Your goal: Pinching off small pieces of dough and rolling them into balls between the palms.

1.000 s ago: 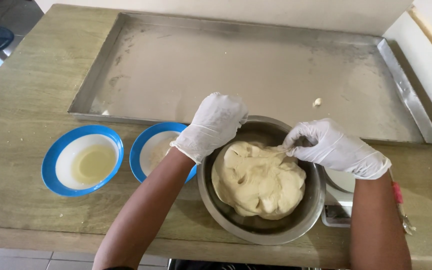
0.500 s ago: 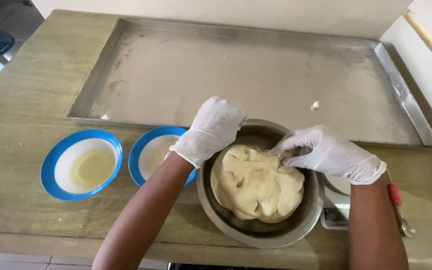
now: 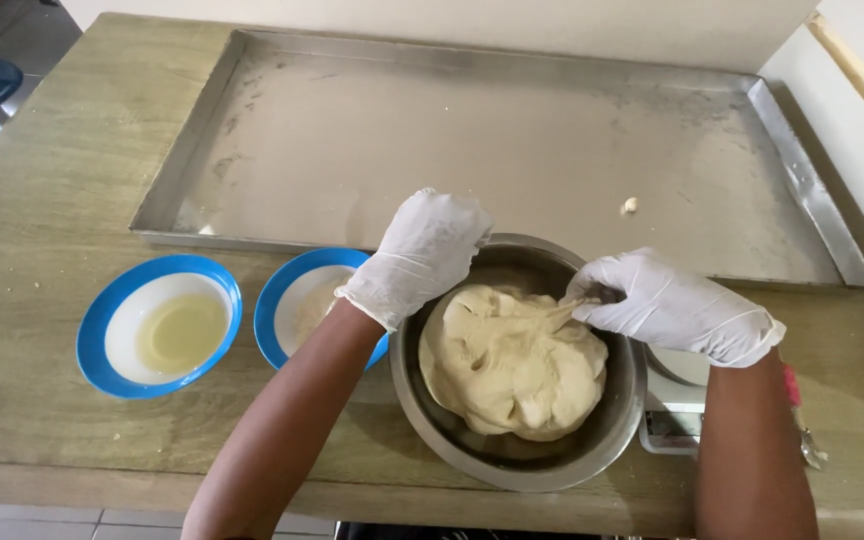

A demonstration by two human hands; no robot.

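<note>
A steel bowl [image 3: 552, 462] at the table's front edge holds a large lump of pale dough [image 3: 512, 365]. My left hand [image 3: 422, 252], in a white glove, rests on the bowl's far left rim with its fingers curled over the edge. My right hand [image 3: 667, 305], also gloved, pinches a stretched strand at the dough's upper right edge, inside the bowl.
A big shallow metal tray [image 3: 202, 140] fills the far half of the table, with a small dough scrap [image 3: 631, 205] on it. Two blue-rimmed white bowls sit left of the steel bowl: one with yellowish liquid [image 3: 160, 325], one partly behind my left arm [image 3: 304, 300]. A white scale [image 3: 674, 412] lies under my right wrist.
My right hand has moved a little along the dough's right edge and now pulls a strand of it toward the rim. My left hand has stayed on the rim.
</note>
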